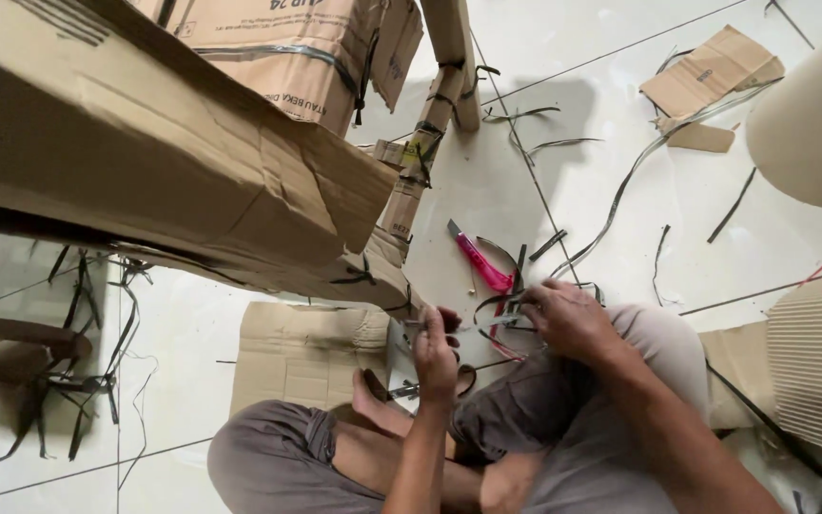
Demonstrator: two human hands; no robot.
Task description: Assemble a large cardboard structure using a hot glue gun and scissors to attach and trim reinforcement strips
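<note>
Down low, cross-legged on white tile floor (563,190); left hand (436,354) pinching one end of black plastic strap (492,306), right hand (568,319) closed over the other end — both just beside pink utility knife (483,266); large cardboard box (145,162) close at left, corrugated roll (815,114) well apart.

a pink utility knife (480,263) is seen lying on the white tiled floor (573,57) just beyond the hands. large cardboard boxes (173,143) are piled well above and to the left of them, a flattened cardboard sheet (306,352) beside the left one. corrugated rolls (815,124) are stood far right.
</note>
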